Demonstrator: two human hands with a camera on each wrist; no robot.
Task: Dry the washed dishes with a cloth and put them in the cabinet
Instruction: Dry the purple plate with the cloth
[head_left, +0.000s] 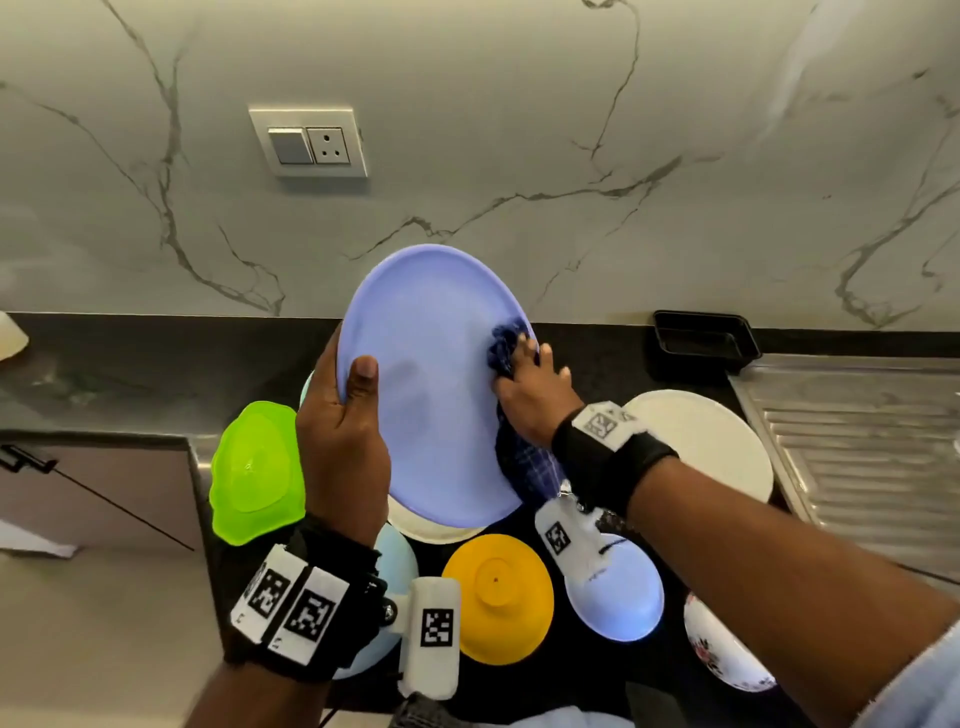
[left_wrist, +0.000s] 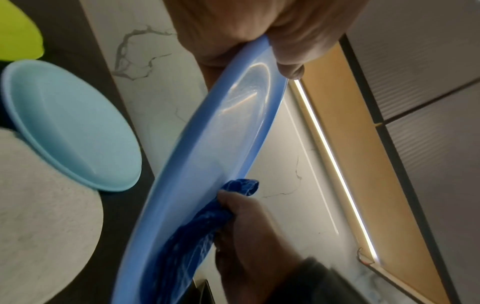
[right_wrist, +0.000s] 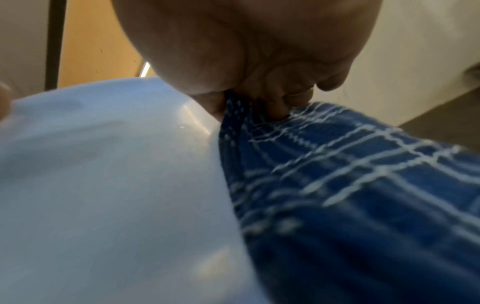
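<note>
The left hand grips the left rim of the lavender plate, thumb curled over its face, fingers behind; the plate is lifted and tilted above the dishes on the dark counter; the right hand, just right of the plate, bunches the blue checked cloth in curled fingers and presses it against the plate's right edge; the plate is plain, smooth and round, with a faint sheen.
</note>
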